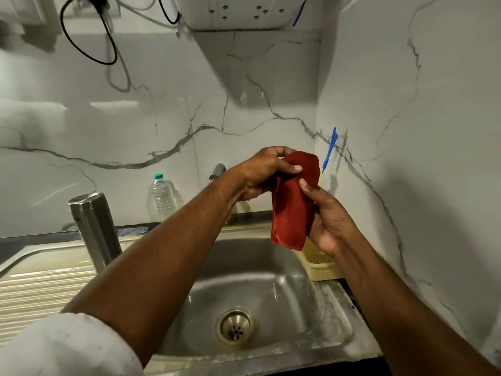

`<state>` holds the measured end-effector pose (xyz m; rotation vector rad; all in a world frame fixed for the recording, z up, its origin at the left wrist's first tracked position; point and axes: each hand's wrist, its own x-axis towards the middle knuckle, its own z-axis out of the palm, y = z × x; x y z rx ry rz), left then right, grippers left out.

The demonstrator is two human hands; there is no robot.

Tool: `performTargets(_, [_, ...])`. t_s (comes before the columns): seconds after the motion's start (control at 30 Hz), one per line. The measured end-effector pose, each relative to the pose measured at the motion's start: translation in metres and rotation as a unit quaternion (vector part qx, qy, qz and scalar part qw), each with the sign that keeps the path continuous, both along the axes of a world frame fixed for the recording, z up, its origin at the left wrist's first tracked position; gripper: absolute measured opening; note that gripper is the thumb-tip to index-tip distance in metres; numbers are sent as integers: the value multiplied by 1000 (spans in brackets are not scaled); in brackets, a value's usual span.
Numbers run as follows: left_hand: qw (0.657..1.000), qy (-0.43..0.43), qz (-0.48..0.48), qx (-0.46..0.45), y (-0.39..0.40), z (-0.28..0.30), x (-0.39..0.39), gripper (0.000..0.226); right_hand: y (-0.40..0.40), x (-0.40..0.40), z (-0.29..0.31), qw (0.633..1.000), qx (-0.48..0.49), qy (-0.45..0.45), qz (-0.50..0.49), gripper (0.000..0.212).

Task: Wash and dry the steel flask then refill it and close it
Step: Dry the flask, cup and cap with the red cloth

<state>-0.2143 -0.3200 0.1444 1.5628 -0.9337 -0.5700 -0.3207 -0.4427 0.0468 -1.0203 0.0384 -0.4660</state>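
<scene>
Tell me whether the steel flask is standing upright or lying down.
Upright. The steel flask stands on the sink's drainboard, left of the basin, apart from both hands, which hold a red cloth.

Single head-worn wide-angle view, looking forward and down from the person's standing position over the sink (271, 272). Faces the marble wall corner (318, 126) straight ahead. Close range: both forearms reach in from the bottom edge, hands at frame centre. Wide lens bends the bench (40, 289) edges. No second view
</scene>
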Motion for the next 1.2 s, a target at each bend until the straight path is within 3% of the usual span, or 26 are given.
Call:
performTargets(0.1, [986,-134,82,50,9,1,6,34,10,11,-2,999,33,-7,11,48])
performTargets(0.27, [935,-279,216,14,29,-18,26,51,36,31,-9,998,45,25,32,40])
performTargets(0.37, [908,-323,267,32,50,-29,37,62,54,50,-20,997,32,35,59,38])
performTargets(0.43, [892,-347,288,32,66,-36,49,69,62,62,-29,997,28,42,62,48])
performTargets(0.67, [875,-311,370,19,125,-78,84,81,97,93,-59,986,46,90,131,51])
performTargets(0.73, [823,-353,445,1,150,-92,88,73,111,104,-70,982,51,108,143,53])
performTargets(0.8, [731,-416,541,-19,178,-103,86,65,124,112,-84,980,64,122,140,56])
performTargets(0.87, [641,-431,634,-21,209,-112,87,73,134,118,-100,978,74,137,136,58])
performTargets(0.93, [583,-398,708,-12,240,-119,91,91,139,124,-114,977,84,142,132,58])
performTargets(0.97, [577,-357,735,-12,254,-122,95,101,141,126,-119,978,88,139,130,56])
performTargets(1.03, [598,-245,763,3,276,-129,106,121,143,131,-124,980,86,131,124,50])
performTargets(1.13, [690,-109,715,17,297,-139,129,141,144,135,-131,983,77,127,104,44])
performTargets(1.2, [740,-93,666,11,303,-146,142,142,144,136,-135,985,57,131,99,42])
